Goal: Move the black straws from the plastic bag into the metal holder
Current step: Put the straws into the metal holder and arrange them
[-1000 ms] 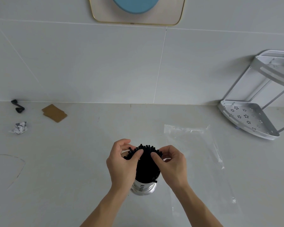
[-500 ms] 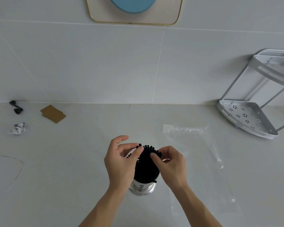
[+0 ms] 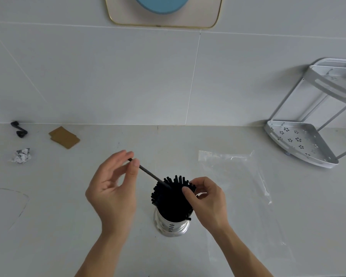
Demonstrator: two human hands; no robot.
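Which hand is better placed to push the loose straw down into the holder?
Probably the left hand: it already pinches the tilted single straw by its upper end. The right hand rests on the bundle in the metal holder.

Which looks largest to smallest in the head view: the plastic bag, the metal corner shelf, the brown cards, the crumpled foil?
1. plastic bag, the widest spread on the counter.
2. metal corner shelf, partly cut off at the frame edge.
3. brown cards.
4. crumpled foil.
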